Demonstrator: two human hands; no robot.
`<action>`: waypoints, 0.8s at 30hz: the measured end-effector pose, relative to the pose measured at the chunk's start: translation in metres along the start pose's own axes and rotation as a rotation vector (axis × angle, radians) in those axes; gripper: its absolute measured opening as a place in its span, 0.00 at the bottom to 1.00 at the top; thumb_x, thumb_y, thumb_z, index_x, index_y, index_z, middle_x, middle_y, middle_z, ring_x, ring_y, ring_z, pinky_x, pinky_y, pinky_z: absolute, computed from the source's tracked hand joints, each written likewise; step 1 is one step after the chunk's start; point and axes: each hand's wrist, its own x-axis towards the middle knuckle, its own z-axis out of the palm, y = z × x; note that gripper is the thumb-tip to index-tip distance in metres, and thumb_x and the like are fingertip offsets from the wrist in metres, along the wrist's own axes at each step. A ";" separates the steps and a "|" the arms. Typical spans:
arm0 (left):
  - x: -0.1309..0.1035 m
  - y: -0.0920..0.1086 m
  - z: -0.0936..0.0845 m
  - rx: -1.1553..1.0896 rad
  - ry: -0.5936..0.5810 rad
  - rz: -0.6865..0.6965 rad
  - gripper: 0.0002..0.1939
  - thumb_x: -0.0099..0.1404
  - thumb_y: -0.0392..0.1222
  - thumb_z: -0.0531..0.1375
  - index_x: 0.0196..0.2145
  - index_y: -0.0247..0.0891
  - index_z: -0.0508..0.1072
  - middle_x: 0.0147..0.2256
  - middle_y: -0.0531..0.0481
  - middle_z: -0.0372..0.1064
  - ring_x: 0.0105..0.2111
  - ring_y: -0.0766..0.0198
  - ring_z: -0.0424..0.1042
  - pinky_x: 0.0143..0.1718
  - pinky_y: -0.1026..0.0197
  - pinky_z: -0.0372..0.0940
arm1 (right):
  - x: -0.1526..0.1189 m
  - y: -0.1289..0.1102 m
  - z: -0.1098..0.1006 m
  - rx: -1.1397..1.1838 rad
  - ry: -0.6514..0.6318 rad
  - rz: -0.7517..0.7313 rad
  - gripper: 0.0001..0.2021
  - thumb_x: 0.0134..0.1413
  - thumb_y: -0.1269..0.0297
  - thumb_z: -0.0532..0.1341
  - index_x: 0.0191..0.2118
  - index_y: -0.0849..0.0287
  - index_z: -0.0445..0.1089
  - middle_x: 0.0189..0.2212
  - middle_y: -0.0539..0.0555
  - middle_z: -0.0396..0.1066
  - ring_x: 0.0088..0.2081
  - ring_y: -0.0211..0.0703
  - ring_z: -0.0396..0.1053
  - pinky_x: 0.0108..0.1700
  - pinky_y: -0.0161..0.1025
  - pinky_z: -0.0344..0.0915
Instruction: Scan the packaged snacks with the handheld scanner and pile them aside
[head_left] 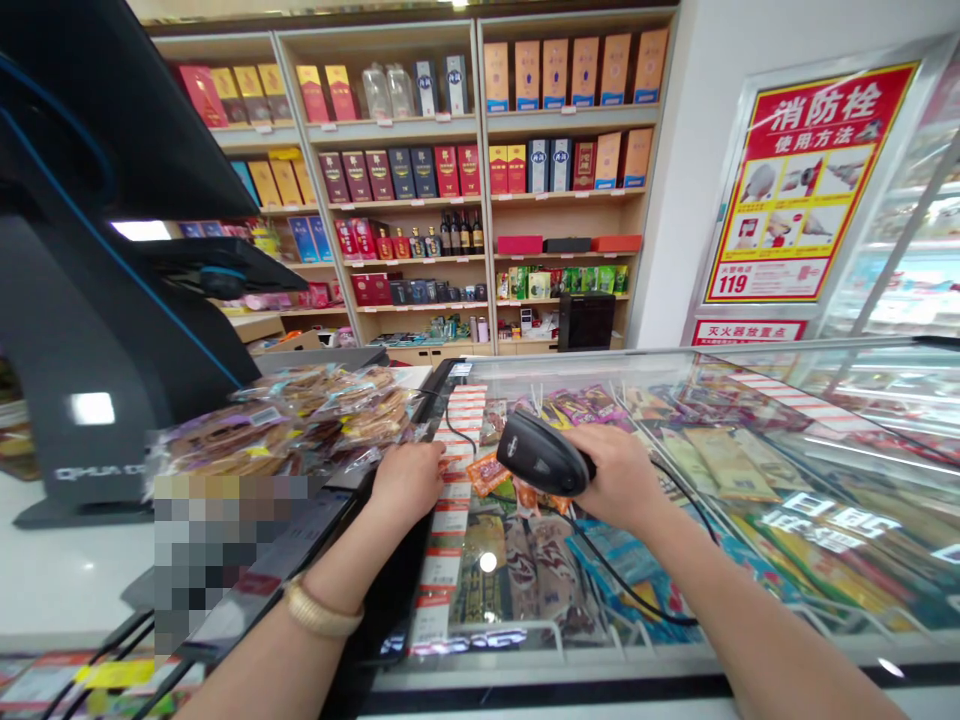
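Note:
My right hand (pixel 619 475) is wrapped round the handle of a black barcode scanner (pixel 544 453), held above the freezer's glass top. The scanner's head points to the left, and its black cable (pixel 626 595) loops over the glass. My left hand (pixel 409 482) is closed at the freezer's left edge, beside a strip of red-and-white price labels (pixel 450 520). Its fingertips are curled away, so whatever they grip is hidden. Between the two hands shows an orange packet (pixel 489 472); I cannot tell whether it lies above or below the glass.
Several clear bags of brown flat snacks (pixel 240 435) are piled on the counter at left, by a black checkout terminal (pixel 112 330). Wrapped ice creams (pixel 727 465) fill the chest freezer. Shelves of boxed bottles (pixel 435 172) stand behind; a red poster (pixel 814 185) hangs right.

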 end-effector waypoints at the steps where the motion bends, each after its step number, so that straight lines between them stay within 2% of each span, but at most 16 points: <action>1: 0.001 -0.001 0.001 -0.054 0.006 0.024 0.18 0.58 0.33 0.55 0.46 0.38 0.74 0.40 0.40 0.77 0.42 0.51 0.75 0.45 0.53 0.65 | 0.000 0.000 0.000 0.003 -0.005 0.002 0.13 0.47 0.62 0.62 0.40 0.57 0.74 0.33 0.56 0.77 0.35 0.47 0.73 0.38 0.40 0.65; 4: 0.002 -0.002 0.005 -0.185 0.011 0.070 0.17 0.57 0.33 0.57 0.45 0.41 0.74 0.40 0.45 0.77 0.41 0.56 0.74 0.44 0.58 0.65 | 0.000 -0.001 0.000 0.007 -0.018 0.004 0.14 0.47 0.61 0.62 0.42 0.56 0.74 0.34 0.56 0.77 0.35 0.47 0.73 0.38 0.39 0.65; 8: 0.002 0.000 0.010 -0.144 -0.010 0.078 0.08 0.56 0.36 0.59 0.36 0.37 0.74 0.42 0.41 0.74 0.44 0.54 0.73 0.46 0.58 0.64 | 0.000 -0.001 0.002 0.024 -0.013 -0.010 0.16 0.46 0.59 0.64 0.43 0.57 0.74 0.35 0.57 0.78 0.36 0.48 0.74 0.38 0.40 0.65; 10: 0.003 0.000 0.011 -0.121 -0.031 0.051 0.07 0.57 0.34 0.58 0.35 0.36 0.73 0.41 0.40 0.74 0.43 0.54 0.73 0.44 0.58 0.65 | 0.000 -0.002 0.002 0.034 -0.009 -0.016 0.17 0.45 0.59 0.64 0.43 0.57 0.74 0.36 0.57 0.78 0.36 0.48 0.74 0.39 0.40 0.65; 14: 0.004 0.001 0.013 -0.088 -0.019 0.055 0.10 0.57 0.29 0.54 0.35 0.36 0.72 0.40 0.39 0.74 0.42 0.55 0.73 0.43 0.58 0.65 | 0.000 -0.002 0.002 0.031 -0.005 -0.017 0.17 0.45 0.59 0.64 0.43 0.56 0.74 0.36 0.57 0.78 0.36 0.49 0.74 0.38 0.40 0.65; 18: 0.005 0.002 0.014 -0.054 0.008 0.040 0.09 0.62 0.35 0.54 0.38 0.34 0.72 0.41 0.37 0.74 0.43 0.53 0.72 0.45 0.57 0.65 | 0.000 -0.002 0.003 0.021 -0.004 -0.020 0.17 0.45 0.59 0.64 0.43 0.56 0.74 0.36 0.57 0.78 0.36 0.48 0.74 0.37 0.40 0.65; 24: 0.006 0.004 0.011 -0.029 -0.019 -0.071 0.15 0.69 0.41 0.48 0.42 0.30 0.71 0.39 0.33 0.74 0.41 0.51 0.75 0.41 0.54 0.66 | 0.000 -0.001 0.003 0.042 -0.028 -0.015 0.16 0.46 0.62 0.63 0.44 0.56 0.74 0.37 0.56 0.78 0.37 0.47 0.75 0.40 0.40 0.67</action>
